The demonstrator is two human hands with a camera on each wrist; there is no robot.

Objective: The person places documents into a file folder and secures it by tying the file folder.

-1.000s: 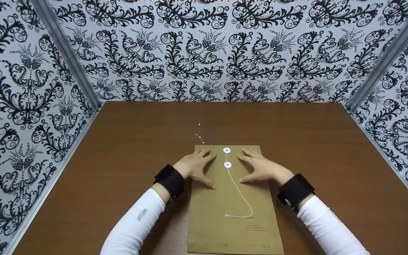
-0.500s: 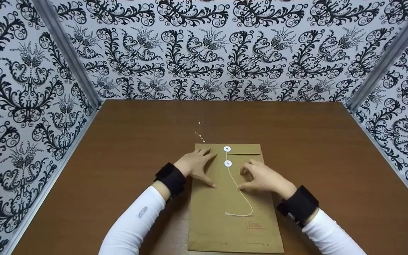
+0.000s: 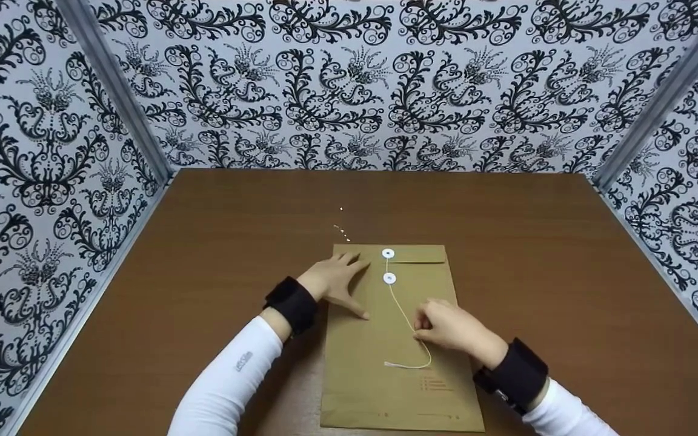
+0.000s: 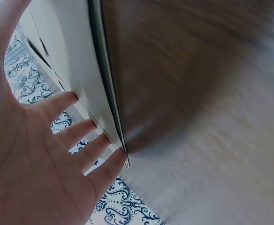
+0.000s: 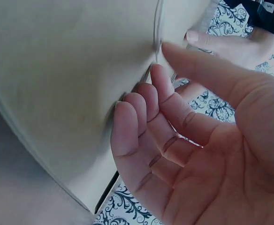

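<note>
A brown paper envelope [image 3: 379, 387] lies flat on the wooden table [image 3: 203, 242], its flap at the far end. Two white discs [image 3: 389, 278] sit on it, one on the flap and one just below. A white string [image 3: 403, 309] runs from them down the envelope. My left hand [image 3: 337, 275] rests flat on the envelope's upper left part, fingers spread [image 4: 57, 105] at its edge [image 4: 106, 93]. My right hand [image 3: 440, 327] is lower on the right, fingers curled, thumb and forefinger pinching the string [image 5: 158, 23] against the envelope [image 5: 57, 70].
Patterned black-and-white walls [image 3: 349, 91] close in the table on the left, back and right. A few small pale specks [image 3: 341, 229] lie on the wood just beyond the envelope. Bare wood lies on both sides of the envelope.
My right hand has slid from beside the discs down toward me, and its flat fingers have curled onto the string. The left hand and the envelope have stayed put.
</note>
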